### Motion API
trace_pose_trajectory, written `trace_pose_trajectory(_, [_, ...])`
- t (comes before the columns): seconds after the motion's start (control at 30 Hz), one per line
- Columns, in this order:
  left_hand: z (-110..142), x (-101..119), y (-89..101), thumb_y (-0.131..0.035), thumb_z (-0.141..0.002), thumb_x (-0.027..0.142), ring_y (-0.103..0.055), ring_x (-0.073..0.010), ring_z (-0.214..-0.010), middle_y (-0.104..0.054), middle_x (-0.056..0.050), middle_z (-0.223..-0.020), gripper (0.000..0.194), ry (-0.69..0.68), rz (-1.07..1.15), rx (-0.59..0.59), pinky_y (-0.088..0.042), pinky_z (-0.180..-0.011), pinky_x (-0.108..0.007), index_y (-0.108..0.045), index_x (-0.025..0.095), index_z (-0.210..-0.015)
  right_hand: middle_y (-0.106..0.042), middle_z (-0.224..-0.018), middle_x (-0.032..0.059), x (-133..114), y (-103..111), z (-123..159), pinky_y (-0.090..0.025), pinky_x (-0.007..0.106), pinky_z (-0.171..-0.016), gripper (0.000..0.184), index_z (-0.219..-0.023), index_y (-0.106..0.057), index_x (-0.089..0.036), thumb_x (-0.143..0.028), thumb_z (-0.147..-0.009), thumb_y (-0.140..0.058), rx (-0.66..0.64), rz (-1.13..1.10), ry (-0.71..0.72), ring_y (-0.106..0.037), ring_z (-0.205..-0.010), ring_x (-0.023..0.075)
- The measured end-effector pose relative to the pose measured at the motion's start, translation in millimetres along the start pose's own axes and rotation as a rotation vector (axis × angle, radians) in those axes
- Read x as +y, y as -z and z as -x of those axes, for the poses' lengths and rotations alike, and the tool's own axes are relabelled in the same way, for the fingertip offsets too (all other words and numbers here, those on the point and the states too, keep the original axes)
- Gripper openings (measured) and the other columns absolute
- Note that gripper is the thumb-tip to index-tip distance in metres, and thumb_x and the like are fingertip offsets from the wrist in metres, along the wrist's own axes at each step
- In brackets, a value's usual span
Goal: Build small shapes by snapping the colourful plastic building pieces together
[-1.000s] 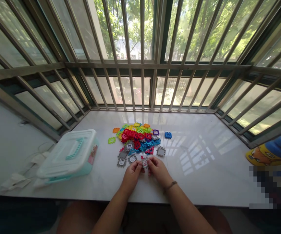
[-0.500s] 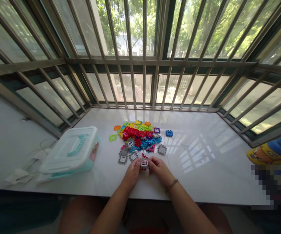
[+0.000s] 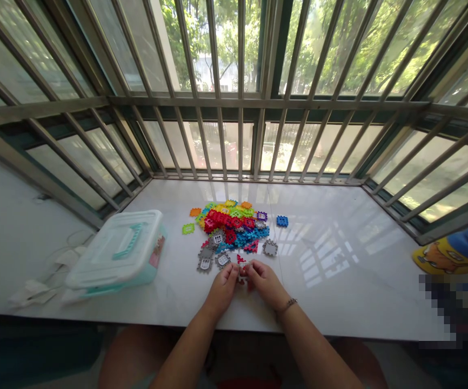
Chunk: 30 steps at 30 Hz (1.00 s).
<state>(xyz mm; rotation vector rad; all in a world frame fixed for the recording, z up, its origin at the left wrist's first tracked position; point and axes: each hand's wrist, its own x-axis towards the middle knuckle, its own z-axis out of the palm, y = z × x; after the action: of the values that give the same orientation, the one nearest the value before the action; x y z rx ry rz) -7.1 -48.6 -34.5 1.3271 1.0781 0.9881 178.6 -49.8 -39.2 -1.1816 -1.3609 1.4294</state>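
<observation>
Near the front of the table, my left hand (image 3: pixel 222 283) and my right hand (image 3: pixel 267 282) are closed, fingertips pinching a small grey interlocking tile (image 3: pixel 242 264) with a white window insert between them. It is tilted, so its face hardly shows, and my fingers cover its sides. Red tile pieces (image 3: pixel 241 258) show just beyond and below it; whether they are joined to it I cannot tell. Just past my left hand lie grey tiles with white windows (image 3: pixel 223 261). A plain grey tile (image 3: pixel 270 248) lies beyond my right hand.
A heap of red, blue, yellow and green tiles (image 3: pixel 229 219) covers the middle of the table (image 3: pixel 331 259). One blue tile (image 3: pixel 282 221) lies apart to its right. At left stands a lidded storage box (image 3: pixel 116 248), at right a yellow and blue container (image 3: pixel 453 251). Window bars enclose the back.
The windowed grey tile has tipped from facing me to nearly edge-on between my fingers. Both hands stay in about the same place.
</observation>
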Motion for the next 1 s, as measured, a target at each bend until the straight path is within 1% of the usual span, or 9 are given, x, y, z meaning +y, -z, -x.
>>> trace_pose_trajectory(0.17, [-0.7, -6.9, 0.8, -0.055, -0.104, 0.072, -0.062, -0.0203, -0.083, -0.069, -0.002, -0.086, 0.055, 0.023, -0.021, 0.026, -0.05, -0.081, -0.031, -0.068, 0.02, -0.092, -0.07, -0.079, 0.001, 3.9, 1.1, -1.2, -0.051, 0.029, -0.06, 0.059, -0.094, -0.066, -0.021, -0.078, -0.105, -0.057, 0.011, 0.034, 0.019, -0.064, -0.061, 0.0163])
trace_pose_trajectory(0.3, [-3.0, -13.8, -0.8, -0.055, -0.1, 0.08, -0.066, -0.021, -0.078, -0.072, -0.004, -0.085, 0.062, 0.066, 0.071, 0.048, -0.054, -0.076, -0.032, -0.071, 0.02, -0.093, -0.069, -0.079, 0.0, 4.5, 0.4, -0.5, -0.051, 0.029, -0.059, 0.05, -0.095, -0.064, -0.023, -0.073, -0.103, -0.065, -0.022, 0.007, 0.023, -0.064, -0.062, 0.0168])
trace_pose_trajectory(0.43, [-5.8, -15.4, -2.5, -0.077, -0.088, 0.075, -0.067, -0.0193, -0.072, -0.074, -0.004, -0.084, 0.056, 0.118, 0.179, 0.034, -0.058, -0.069, -0.031, -0.07, 0.02, -0.09, -0.069, -0.079, -0.0001, 1.1, 0.9, 3.2, -0.048, 0.028, -0.059, 0.036, -0.095, -0.063, -0.024, -0.057, -0.101, -0.073, -0.056, 0.017, 0.043, -0.064, -0.063, 0.0169])
trace_pose_trajectory(0.53, [-6.1, -15.5, -2.0, -0.087, -0.084, 0.066, -0.069, -0.018, -0.075, -0.075, -0.002, -0.085, 0.05, 0.113, 0.257, 0.048, -0.061, -0.072, -0.03, -0.068, 0.02, -0.09, -0.07, -0.085, -0.0005, 1.2, 4.4, 4.2, -0.051, 0.029, -0.064, 0.027, -0.109, -0.067, -0.024, -0.047, -0.098, -0.076, -0.083, -0.054, 0.044, -0.065, -0.068, 0.0171])
trace_pose_trajectory(0.6, [-5.8, -16.5, -1.4, -0.088, -0.084, 0.064, -0.072, -0.0183, -0.08, -0.076, -0.003, -0.088, 0.049, 0.112, 0.304, 0.074, -0.063, -0.076, -0.032, -0.068, 0.02, -0.092, -0.071, -0.088, -0.0005, 3.3, 6.9, 3.2, -0.054, 0.03, -0.067, 0.038, -0.126, -0.068, -0.026, -0.048, -0.097, -0.076, -0.12, -0.142, 0.032, -0.066, -0.07, 0.0177])
trace_pose_trajectory(0.67, [-5.3, -17.8, -1.6, -0.09, -0.083, 0.063, -0.073, -0.0189, -0.083, -0.076, -0.004, -0.091, 0.05, 0.113, 0.335, 0.103, -0.065, -0.081, -0.034, -0.067, 0.019, -0.093, -0.072, -0.091, 0.0007, 6.0, 8.0, 1.6, -0.056, 0.032, -0.067, 0.049, -0.136, -0.067, -0.026, -0.056, -0.098, -0.075, -0.13, -0.186, 0.026, -0.066, -0.069, 0.0183])
trace_pose_trajectory(0.8, [-5.2, -18.8, -4.3, -0.093, -0.081, 0.06, -0.074, -0.0185, -0.086, -0.075, -0.003, -0.092, 0.051, 0.088, 0.337, 0.137, -0.065, -0.083, -0.033, -0.067, 0.019, -0.097, -0.073, -0.091, 0.0028, 10.0, 6.0, -1.3, -0.057, 0.033, -0.063, 0.054, -0.128, -0.071, -0.024, -0.069, -0.098, -0.073, -0.035, -0.152, 0.039, -0.066, -0.065, 0.018])
trace_pose_trajectory(0.9, [-5.6, -18.4, -5.7, -0.094, -0.079, 0.059, -0.073, -0.0175, -0.085, -0.074, -0.002, -0.093, 0.052, 0.065, 0.311, 0.145, -0.063, -0.081, -0.031, -0.066, 0.02, -0.099, -0.073, -0.087, 0.0023, 11.4, 4.0, -2.3, -0.057, 0.035, -0.063, 0.052, -0.125, -0.072, -0.025, -0.068, -0.097, -0.075, 0.033, -0.153, 0.037, -0.066, -0.065, 0.0192])
trace_pose_trajectory(1.0, [-6.4, -19.9, -6.1, -0.094, -0.08, 0.059, -0.073, -0.0171, -0.083, -0.073, -0.002, -0.093, 0.052, 0.052, 0.291, 0.139, -0.062, -0.081, -0.031, -0.065, 0.02, -0.1, -0.074, -0.088, 0.0025, 13.0, 3.6, -3.2, -0.058, 0.036, -0.065, 0.051, -0.129, -0.072, -0.026, -0.066, -0.096, -0.076, 0.06, -0.141, 0.033, -0.068, -0.066, 0.0205])
